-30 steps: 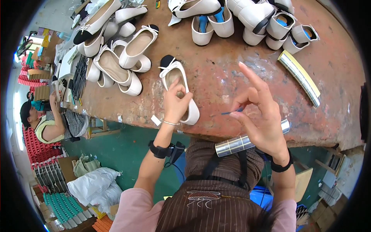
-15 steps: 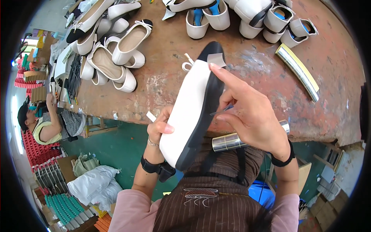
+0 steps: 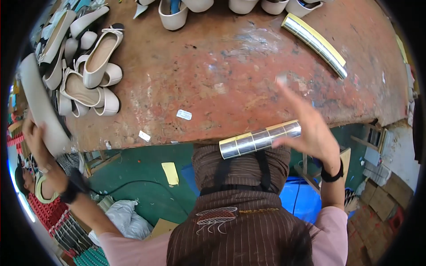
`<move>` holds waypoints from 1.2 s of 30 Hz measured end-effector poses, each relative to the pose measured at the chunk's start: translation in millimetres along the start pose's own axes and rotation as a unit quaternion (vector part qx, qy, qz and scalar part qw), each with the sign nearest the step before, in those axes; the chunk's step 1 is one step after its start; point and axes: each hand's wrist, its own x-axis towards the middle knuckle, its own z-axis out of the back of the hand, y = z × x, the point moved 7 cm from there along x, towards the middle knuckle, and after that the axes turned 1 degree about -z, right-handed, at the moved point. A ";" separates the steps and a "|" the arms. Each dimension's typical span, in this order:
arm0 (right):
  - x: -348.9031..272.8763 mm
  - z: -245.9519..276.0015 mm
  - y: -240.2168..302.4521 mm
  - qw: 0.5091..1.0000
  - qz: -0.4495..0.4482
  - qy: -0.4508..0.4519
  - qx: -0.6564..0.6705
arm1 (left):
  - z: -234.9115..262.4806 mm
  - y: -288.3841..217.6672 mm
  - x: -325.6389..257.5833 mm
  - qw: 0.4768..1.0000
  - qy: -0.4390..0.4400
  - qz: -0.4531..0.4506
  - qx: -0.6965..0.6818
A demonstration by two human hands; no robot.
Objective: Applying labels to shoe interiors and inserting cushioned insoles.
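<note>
My left hand (image 3: pixel 41 144) is at the far left, gripping a white shoe (image 3: pixel 41 99) by its near end; motion smears both. The shoe is held beside a pile of white flats (image 3: pixel 104 57) with black toes and bows. Over the table's front edge, my right hand (image 3: pixel 310 128) is open, its index finger stretched forward and thumb apart. A pale blur at the index fingertip is too smeared to name. Next to the thumb, a curled strip of silver stickers (image 3: pixel 255 142) lies across my lap at the table edge.
Another curved silver sticker strip (image 3: pixel 317 46) with yellow backing lies on the worn brown table (image 3: pixel 213 97). Two small white labels (image 3: pixel 184 115) are near its front. More white shoes (image 3: pixel 173 15) stand along the back. A person (image 3: pixel 29 181) is at the left.
My left hand has carried the shoe from the middle to the far left. My right hand has come off the shoe, moved slightly right, and opened. The view has shifted.
</note>
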 end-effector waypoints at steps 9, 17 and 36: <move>-57.0 -60.6 -28.5 0.998 -0.057 -0.021 -0.027 | 20.0 138.8 142.8 0.780 0.015 -0.117 0.614; -31.8 -25.6 35.8 0.940 0.152 -0.273 -0.134 | -276.3 -119.9 -126.7 0.867 0.479 0.049 -0.127; 4.1 -9.0 70.3 0.952 0.140 -0.270 0.028 | -313.9 -170.9 -179.3 0.863 0.456 0.096 -0.193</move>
